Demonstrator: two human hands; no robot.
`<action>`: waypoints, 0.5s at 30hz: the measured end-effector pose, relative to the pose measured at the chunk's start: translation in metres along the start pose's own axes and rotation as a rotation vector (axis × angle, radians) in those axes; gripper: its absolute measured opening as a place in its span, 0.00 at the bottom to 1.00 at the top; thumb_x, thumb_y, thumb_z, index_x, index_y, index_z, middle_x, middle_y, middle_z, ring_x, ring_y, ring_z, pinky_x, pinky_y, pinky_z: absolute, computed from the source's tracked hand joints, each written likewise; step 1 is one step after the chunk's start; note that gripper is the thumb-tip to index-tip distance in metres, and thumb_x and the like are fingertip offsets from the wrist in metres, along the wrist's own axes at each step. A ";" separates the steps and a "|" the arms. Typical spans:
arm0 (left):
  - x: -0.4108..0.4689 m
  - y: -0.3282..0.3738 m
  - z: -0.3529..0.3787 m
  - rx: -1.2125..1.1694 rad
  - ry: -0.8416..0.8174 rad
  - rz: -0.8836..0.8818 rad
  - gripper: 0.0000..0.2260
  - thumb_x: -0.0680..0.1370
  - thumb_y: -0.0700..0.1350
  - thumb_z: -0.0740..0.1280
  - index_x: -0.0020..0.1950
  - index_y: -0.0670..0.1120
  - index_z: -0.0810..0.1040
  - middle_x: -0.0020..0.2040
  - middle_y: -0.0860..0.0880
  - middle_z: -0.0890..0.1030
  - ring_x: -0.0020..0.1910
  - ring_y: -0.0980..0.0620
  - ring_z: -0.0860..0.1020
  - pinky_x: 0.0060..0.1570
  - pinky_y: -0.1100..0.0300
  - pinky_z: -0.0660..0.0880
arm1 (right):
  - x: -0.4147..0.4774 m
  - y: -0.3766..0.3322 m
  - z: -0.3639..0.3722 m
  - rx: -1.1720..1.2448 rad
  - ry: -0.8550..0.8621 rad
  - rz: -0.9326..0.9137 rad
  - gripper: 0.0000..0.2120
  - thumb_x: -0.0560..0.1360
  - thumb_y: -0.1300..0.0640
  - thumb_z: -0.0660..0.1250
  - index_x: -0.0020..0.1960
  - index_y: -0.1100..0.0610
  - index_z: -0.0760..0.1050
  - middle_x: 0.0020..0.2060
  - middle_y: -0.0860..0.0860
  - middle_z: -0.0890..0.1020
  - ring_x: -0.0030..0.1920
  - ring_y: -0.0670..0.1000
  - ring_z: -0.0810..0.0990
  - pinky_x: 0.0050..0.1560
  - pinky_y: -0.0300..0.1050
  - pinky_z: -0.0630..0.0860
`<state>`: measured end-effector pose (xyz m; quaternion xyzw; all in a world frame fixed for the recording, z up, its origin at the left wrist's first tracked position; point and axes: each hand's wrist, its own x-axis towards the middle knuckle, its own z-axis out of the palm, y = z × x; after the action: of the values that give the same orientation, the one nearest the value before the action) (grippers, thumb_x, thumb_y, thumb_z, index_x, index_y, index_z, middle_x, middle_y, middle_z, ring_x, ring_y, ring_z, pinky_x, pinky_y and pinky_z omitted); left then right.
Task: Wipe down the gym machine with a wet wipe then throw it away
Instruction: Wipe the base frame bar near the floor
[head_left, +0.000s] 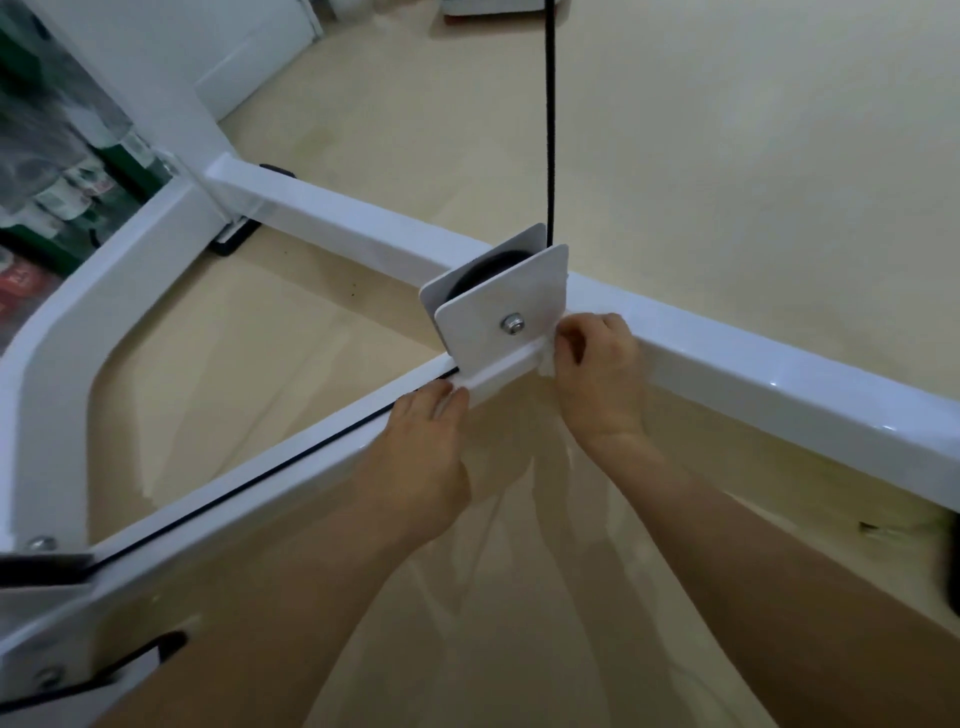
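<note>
The white gym machine frame (332, 223) lies low across the beige floor, with a pulley bracket (501, 306) where two bars meet. A black cable (550, 119) rises from the pulley. My right hand (597, 369) pinches a white wet wipe (548, 361) against the bracket's lower right corner. My left hand (421, 457) presses on the near bar just left of the bracket base, with a bit of white wipe showing under its fingertips.
A second black cable (234, 488) runs along the near bar toward the lower left. A curved white frame arm (57, 353) stands at the left, with a clear shield and weight stack (57, 171) behind it. Black rubber feet (231, 241) rest on the floor.
</note>
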<state>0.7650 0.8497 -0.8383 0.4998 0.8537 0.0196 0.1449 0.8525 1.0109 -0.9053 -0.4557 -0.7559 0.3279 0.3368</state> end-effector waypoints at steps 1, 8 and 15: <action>-0.004 -0.006 -0.002 0.000 -0.007 -0.027 0.31 0.72 0.35 0.61 0.76 0.46 0.61 0.75 0.48 0.59 0.71 0.47 0.60 0.63 0.56 0.66 | -0.007 0.001 -0.001 0.077 -0.010 0.100 0.05 0.75 0.64 0.66 0.46 0.59 0.80 0.43 0.54 0.80 0.43 0.53 0.78 0.45 0.38 0.69; -0.031 -0.042 -0.009 0.014 -0.043 -0.119 0.33 0.73 0.34 0.61 0.76 0.53 0.61 0.73 0.50 0.60 0.68 0.48 0.61 0.58 0.58 0.68 | -0.049 -0.048 0.039 0.490 -0.111 0.495 0.10 0.72 0.68 0.66 0.40 0.53 0.75 0.35 0.48 0.78 0.36 0.46 0.76 0.44 0.43 0.75; -0.048 -0.045 0.002 -0.183 0.087 -0.279 0.23 0.72 0.36 0.62 0.67 0.46 0.74 0.65 0.44 0.68 0.62 0.43 0.68 0.60 0.53 0.68 | -0.100 -0.087 0.087 0.576 -0.351 0.744 0.12 0.66 0.68 0.70 0.44 0.57 0.70 0.40 0.57 0.81 0.39 0.58 0.81 0.48 0.56 0.81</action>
<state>0.7488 0.7860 -0.8373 0.3600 0.9149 0.0984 0.1540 0.7771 0.8712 -0.9051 -0.5208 -0.4661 0.6930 0.1769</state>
